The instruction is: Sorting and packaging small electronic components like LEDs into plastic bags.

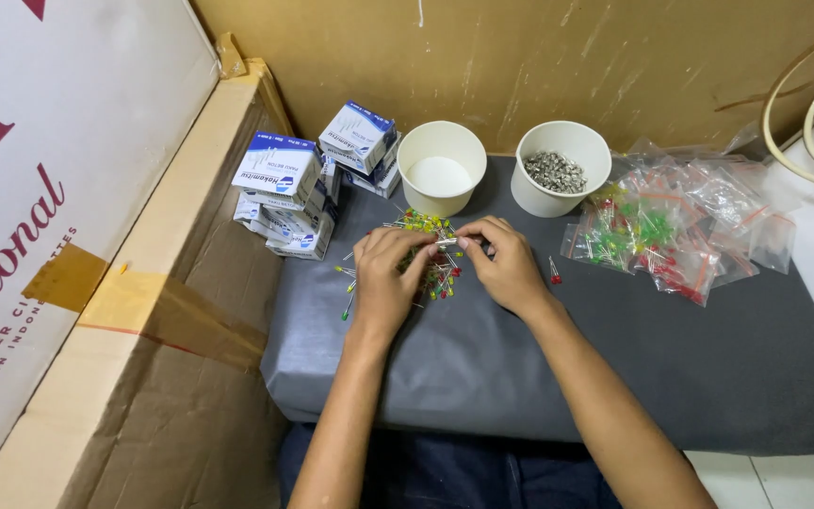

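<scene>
Over grey mat [482, 377], both hands — left hand [386, 275], right hand [504, 262] — pinching one small LED [447, 243], above LED pile [426, 254]

Cups [441, 168] behind diode pile [423, 229]

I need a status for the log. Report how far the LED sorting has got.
Done: the right paper cup already holds a layer of small metal parts; the left paper cup looks empty. In hand: the left hand and right hand pinch a small piece over the loose LED pile. Left: that pile, one red LED apart, and the bagged LEDs.
</scene>
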